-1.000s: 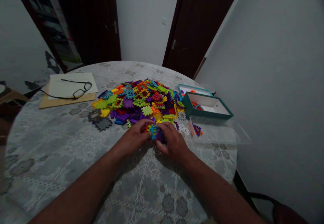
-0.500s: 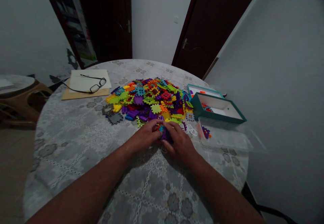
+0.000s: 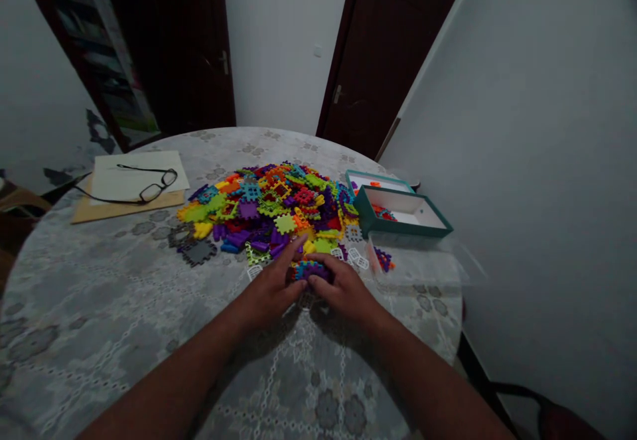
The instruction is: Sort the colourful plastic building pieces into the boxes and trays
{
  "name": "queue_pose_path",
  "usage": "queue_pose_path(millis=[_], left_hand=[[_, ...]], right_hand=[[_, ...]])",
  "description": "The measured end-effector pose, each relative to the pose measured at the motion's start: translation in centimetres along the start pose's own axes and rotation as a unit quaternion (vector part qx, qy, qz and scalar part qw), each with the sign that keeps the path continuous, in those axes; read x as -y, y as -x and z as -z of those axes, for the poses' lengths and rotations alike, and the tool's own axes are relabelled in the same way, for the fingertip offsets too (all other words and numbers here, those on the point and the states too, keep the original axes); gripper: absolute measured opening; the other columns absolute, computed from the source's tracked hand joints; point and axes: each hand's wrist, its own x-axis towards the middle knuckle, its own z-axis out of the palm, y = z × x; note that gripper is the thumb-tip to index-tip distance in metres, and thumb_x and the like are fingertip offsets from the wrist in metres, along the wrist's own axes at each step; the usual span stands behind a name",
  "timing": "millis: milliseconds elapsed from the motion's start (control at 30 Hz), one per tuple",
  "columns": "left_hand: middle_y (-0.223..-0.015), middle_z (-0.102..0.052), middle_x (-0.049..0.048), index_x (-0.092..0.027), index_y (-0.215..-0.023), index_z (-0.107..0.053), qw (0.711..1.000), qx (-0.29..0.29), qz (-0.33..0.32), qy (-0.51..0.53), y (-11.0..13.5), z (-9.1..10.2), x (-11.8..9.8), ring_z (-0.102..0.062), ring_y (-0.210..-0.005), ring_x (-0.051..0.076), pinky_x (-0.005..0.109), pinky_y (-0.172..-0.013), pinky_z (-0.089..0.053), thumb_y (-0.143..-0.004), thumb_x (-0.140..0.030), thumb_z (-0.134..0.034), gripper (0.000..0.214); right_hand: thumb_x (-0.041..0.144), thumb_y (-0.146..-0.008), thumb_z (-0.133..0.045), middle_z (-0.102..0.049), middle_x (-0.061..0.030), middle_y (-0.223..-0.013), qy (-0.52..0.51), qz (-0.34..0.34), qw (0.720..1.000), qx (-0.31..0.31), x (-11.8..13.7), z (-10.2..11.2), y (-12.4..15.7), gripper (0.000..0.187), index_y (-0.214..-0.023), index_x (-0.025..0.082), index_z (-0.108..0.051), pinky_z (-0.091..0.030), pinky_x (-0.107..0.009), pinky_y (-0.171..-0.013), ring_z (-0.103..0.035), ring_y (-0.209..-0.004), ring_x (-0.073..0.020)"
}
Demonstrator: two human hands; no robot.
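Between my two hands sits a small assembly of interlocking plastic building pieces [image 3: 309,271], purple toward me with blue and orange parts behind. My left hand [image 3: 273,287] grips its left side, thumb at the near face and index finger stretched forward. On the other side, my right hand [image 3: 343,286] has its thumb on the near face and its fingers curled over the top. Parts of the assembly are hidden by my fingers. Just beyond lies a big heap of loose notched building pieces [image 3: 269,208] in many colours. White window-shaped pieces [image 3: 357,259] lie near my right hand.
Right of the heap stands a teal box [image 3: 408,227] with some pieces inside, its lid [image 3: 383,178] behind it. A clear plastic tray [image 3: 423,271] lies in front. Eyeglasses [image 3: 149,191] rest on papers [image 3: 109,168] at the left of the round table [image 3: 144,307].
My view has swung, so the scene sits further left. The assembly has been turned, showing more of its purple and blue side. My left index finger has stretched out from it.
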Motion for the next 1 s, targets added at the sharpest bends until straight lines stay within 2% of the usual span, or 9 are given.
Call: queue_pose_path(millis=[133,267,333,400,533,633,733,867,1000], left_hand=[[-0.138,-0.071,0.0123,-0.038,-0.166,-0.046,0.999,0.045,0.01,-0.025,0.0,0.4,-0.3,-0.074,-0.101,0.027,0.044,-0.092,-0.061,-0.092,-0.036,-0.077,0.081],[-0.112,-0.076,0.0101,-0.03,-0.136,-0.071,0.981,0.006,-0.03,-0.192,-0.4,3.1,-1.0,-0.071,-0.098,0.029,0.044,-0.09,-0.057,-0.093,-0.043,-0.073,0.044],[-0.108,-0.075,0.0095,-0.028,-0.118,-0.075,0.955,0.007,-0.032,-0.293,-0.5,4.8,-1.1,-0.069,-0.097,0.03,0.043,-0.09,-0.055,-0.09,-0.044,-0.073,0.032],[-0.111,-0.073,0.0093,-0.027,-0.114,-0.074,0.931,0.017,-0.024,-0.363,-0.5,6.2,-0.7,-0.068,-0.099,0.03,0.041,-0.091,-0.053,-0.089,-0.044,-0.073,0.03],[-0.12,-0.071,0.0115,-0.027,-0.115,-0.073,0.901,0.03,0.018,-0.432,-0.3,7.2,0.3,-0.068,-0.105,0.034,0.04,-0.087,-0.05,-0.085,-0.041,-0.076,0.033],[-0.126,-0.07,0.0121,-0.028,-0.118,-0.073,0.895,0.025,0.046,-0.442,-0.1,6.8,0.6,-0.068,-0.106,0.035,0.039,-0.082,-0.049,-0.079,-0.035,-0.08,0.039],[-0.125,-0.07,0.0104,-0.03,-0.116,-0.074,0.901,0.015,0.05,-0.43,-0.1,6.5,0.7,-0.068,-0.103,0.034,0.037,-0.081,-0.049,-0.076,-0.033,-0.083,0.041],[-0.122,-0.072,0.0098,-0.03,-0.112,-0.076,0.908,0.011,0.038,-0.418,-0.1,6.5,0.8,-0.068,-0.101,0.034,0.038,-0.082,-0.049,-0.075,-0.031,-0.085,0.037],[-0.13,-0.072,0.012,-0.031,-0.121,-0.075,0.904,0.018,0.043,-0.426,-0.1,6.1,0.3,-0.069,-0.11,0.038,0.04,-0.084,-0.05,-0.077,-0.029,-0.085,0.045]], right_hand=[[0.031,-0.091,-0.069,-0.079,-0.0044,-0.109,-0.043,-0.026,0.999,-0.007,0.0,1.9,-0.5,0.032,-0.122,0.025,-0.072,-0.063,-0.037,-0.082,-0.075,-0.094,-0.0237],[0.043,-0.094,-0.069,-0.078,-0.0073,-0.109,0.007,-0.045,0.984,-0.171,-0.1,7.3,-1.9,0.039,-0.126,0.022,-0.071,-0.061,-0.038,-0.079,-0.073,-0.088,-0.0233],[0.045,-0.094,-0.068,-0.078,-0.0116,-0.116,0.096,-0.033,0.956,-0.274,-0.4,10.8,-3.1,0.043,-0.129,0.02,-0.071,-0.06,-0.042,-0.087,-0.072,-0.093,-0.0255],[0.04,-0.094,-0.066,-0.076,-0.0146,-0.122,0.224,-0.011,0.918,-0.326,-1.3,14.0,-4.6,0.04,-0.128,0.02,-0.071,-0.057,-0.047,-0.099,-0.071,-0.105,-0.0292],[0.031,-0.093,-0.062,-0.07,-0.0208,-0.127,0.389,-0.044,0.859,-0.331,-3.7,17.5,-7.4,0.04,-0.13,0.017,-0.07,-0.053,-0.052,-0.104,-0.067,-0.117,-0.0352],[0.027,-0.093,-0.06,-0.068,-0.0241,-0.132,0.406,-0.042,0.854,-0.324,-4.4,17.1,-8.0,0.046,-0.136,0.013,-0.067,-0.053,-0.054,-0.103,-0.066,-0.115,-0.0354],[0.024,-0.098,-0.054,-0.07,-0.0206,-0.131,0.376,0.026,0.871,-0.316,-3.7,14.5,-6.6,0.04,-0.134,0.015,-0.068,-0.054,-0.05,-0.104,-0.068,-0.112,-0.031],[0.026,-0.103,-0.054,-0.077,-0.0136,-0.115,0.346,0.044,0.922,-0.165,-2.7,8.9,-3.7,0.026,-0.119,0.019,-0.074,-0.056,-0.042,-0.1,-0.071,-0.105,-0.027],[0.024,-0.103,-0.057,-0.074,-0.0162,-0.123,0.388,-0.004,0.919,-0.072,-2.9,4.4,-2.2,0.027,-0.123,0.017,-0.073,-0.055,-0.04,-0.1,-0.07,-0.113,-0.0288]])
